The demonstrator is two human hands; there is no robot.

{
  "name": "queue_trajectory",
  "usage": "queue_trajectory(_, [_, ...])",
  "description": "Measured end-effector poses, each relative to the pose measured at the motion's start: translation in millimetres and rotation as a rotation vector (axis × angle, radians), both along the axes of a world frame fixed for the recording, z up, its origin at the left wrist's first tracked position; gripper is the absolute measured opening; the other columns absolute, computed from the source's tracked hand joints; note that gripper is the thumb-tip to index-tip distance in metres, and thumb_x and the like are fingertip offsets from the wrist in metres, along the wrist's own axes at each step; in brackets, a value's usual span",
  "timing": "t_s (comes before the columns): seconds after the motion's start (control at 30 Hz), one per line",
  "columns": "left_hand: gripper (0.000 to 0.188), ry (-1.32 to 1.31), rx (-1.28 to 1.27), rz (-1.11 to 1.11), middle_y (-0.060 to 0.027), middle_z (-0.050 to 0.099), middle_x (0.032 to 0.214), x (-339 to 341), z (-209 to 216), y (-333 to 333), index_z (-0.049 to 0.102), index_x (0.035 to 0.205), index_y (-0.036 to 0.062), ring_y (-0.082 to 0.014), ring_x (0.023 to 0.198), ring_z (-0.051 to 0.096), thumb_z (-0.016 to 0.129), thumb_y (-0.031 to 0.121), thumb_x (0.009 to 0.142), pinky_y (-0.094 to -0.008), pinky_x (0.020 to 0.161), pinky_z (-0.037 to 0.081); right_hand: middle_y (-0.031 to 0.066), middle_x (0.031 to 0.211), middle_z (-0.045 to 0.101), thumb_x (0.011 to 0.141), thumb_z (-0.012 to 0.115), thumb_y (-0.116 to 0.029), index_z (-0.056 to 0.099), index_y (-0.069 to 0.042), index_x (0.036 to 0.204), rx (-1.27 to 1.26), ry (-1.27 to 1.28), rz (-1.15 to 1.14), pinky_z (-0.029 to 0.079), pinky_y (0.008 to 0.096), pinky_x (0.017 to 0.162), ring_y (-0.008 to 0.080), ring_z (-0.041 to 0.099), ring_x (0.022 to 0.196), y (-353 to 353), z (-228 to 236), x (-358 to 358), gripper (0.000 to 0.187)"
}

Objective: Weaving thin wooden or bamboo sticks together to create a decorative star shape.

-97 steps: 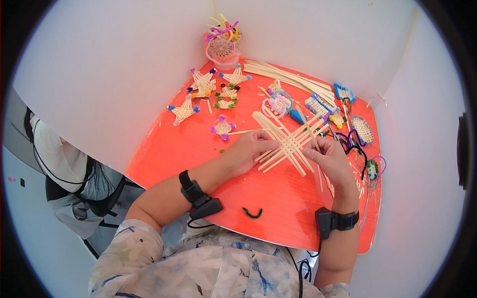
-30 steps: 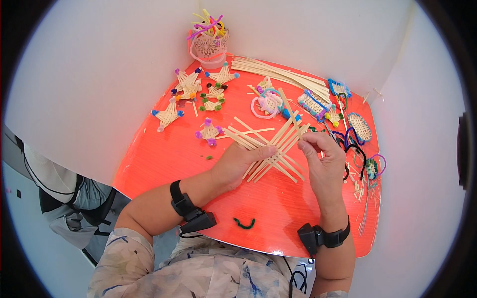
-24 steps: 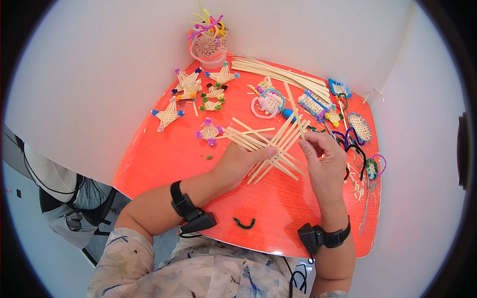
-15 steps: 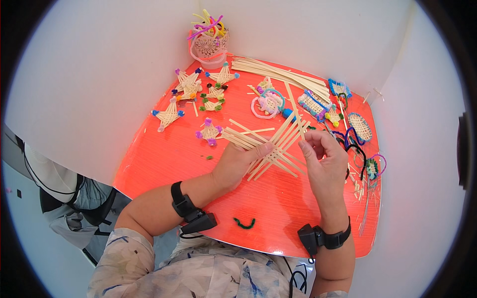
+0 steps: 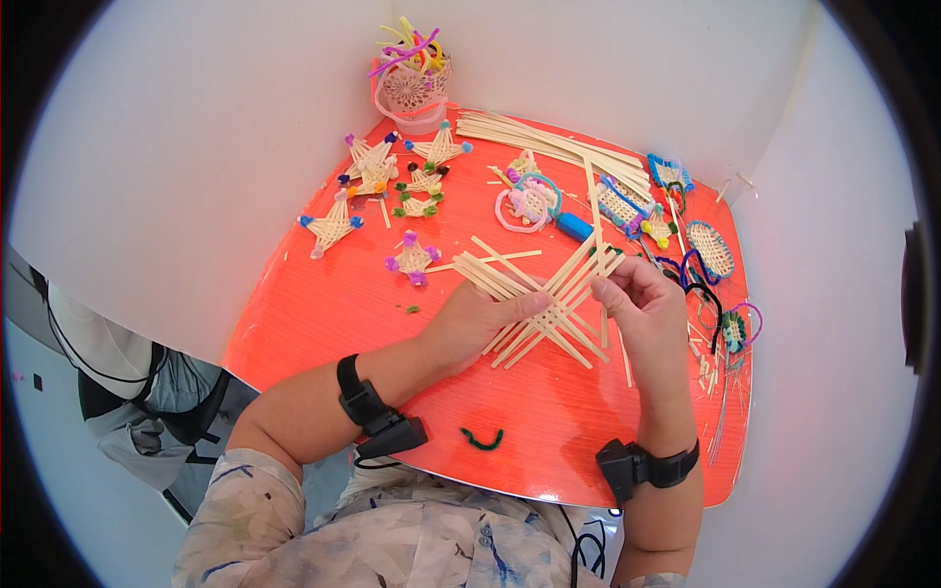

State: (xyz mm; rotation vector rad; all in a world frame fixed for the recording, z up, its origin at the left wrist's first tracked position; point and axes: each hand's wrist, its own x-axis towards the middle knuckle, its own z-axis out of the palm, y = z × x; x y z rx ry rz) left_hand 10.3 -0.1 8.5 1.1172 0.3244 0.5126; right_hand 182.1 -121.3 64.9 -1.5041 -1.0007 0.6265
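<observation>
My left hand is closed on a woven lattice of pale flat strips, its thumb pressed on top near the crossing. The strips' loose ends fan out on both sides of the weave. To the right, my right hand pinches a single long pale strip between thumb and fingers. That strip stands almost upright in the picture, its top end pointing to the far side, and passes by the lattice's right ends. A small star with purple tips lies just left of the lattice.
Several woven stars lie at the far left, near a pink basket of fuzzy stems. A bundle of strips runs along the back. A blue-handled tool and woven pieces are at right. A green fuzzy stem lies in front.
The lattice has shifted slightly right and nearer in my left hand. The single strip in my right hand has swung more upright, and its near end now shows below my fingers.
</observation>
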Motion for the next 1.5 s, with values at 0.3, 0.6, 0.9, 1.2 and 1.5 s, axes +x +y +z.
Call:
queue_trajectory(0.3, [0.039, 0.045, -0.034, -0.032, -0.0108, 0.070, 0.110, 2, 0, 2, 0.059, 0.126, -0.0034, -0.0154, 0.099, 0.068, 0.068, 0.021, 0.096, -0.0279, 0.082, 0.056, -0.0016, 0.081, 0.066, 0.088, 0.075, -0.008, 0.068, 0.000, 0.109, 0.098, 0.173, 0.027, 0.043, 0.0210, 0.064, 0.0040, 0.055, 0.071, -1, -2, 3, 0.024])
queue_trajectory(0.6, [0.042, -0.112, 0.234, 0.632, -0.0048, 0.062, 0.106, 3, -1, 29, 0.050, 0.133, 0.0026, -0.0160, 0.107, 0.060, 0.066, 0.012, 0.095, -0.0317, 0.095, 0.049, -0.0011, 0.081, 0.066, 0.087, 0.075, -0.006, 0.069, 0.000, 0.109, 0.132, 0.201, 0.000, 0.042, 0.0211, 0.063, 0.0040, 0.055, 0.071, -1, 0, 9, 0.023])
queue_trajectory(0.9, [0.040, 0.099, 1.275, 0.458, -0.0085, 0.069, 0.107, -1, 50, -1, 0.064, 0.119, 0.0049, -0.0214, 0.103, 0.062, 0.078, 0.017, 0.083, -0.0328, 0.089, 0.048, -0.0025, 0.080, 0.065, 0.088, 0.075, -0.008, 0.068, 0.000, 0.111, 0.073, 0.074, 0.025, 0.044, 0.0209, 0.066, 0.0029, 0.054, 0.071, -3, 4, 0, 0.025])
queue_trajectory(1.2, [0.023, 0.257, 0.849, 0.241, -0.0068, 0.074, 0.091, 14, 61, 1, 0.073, 0.103, 0.0010, -0.0131, 0.081, 0.068, 0.076, 0.015, 0.085, -0.0287, 0.074, 0.052, -0.0026, 0.081, 0.065, 0.087, 0.075, -0.005, 0.068, -0.001, 0.111, 0.075, 0.075, 0.047, 0.043, 0.0188, 0.063, 0.0018, 0.055, 0.070, -1, -1, -1, 0.025])
queue_trajectory(1.5, [0.019, 0.293, 0.719, 0.255, -0.0060, 0.073, 0.084, 18, 65, 3, 0.072, 0.098, -0.0009, -0.0081, 0.078, 0.066, 0.074, 0.013, 0.085, -0.0259, 0.068, 0.053, -0.0025, 0.082, 0.066, 0.088, 0.073, -0.003, 0.068, -0.001, 0.109, 0.084, 0.093, 0.000, 0.043, 0.0191, 0.064, 0.0022, 0.056, 0.071, 2, -5, -4, 0.021])
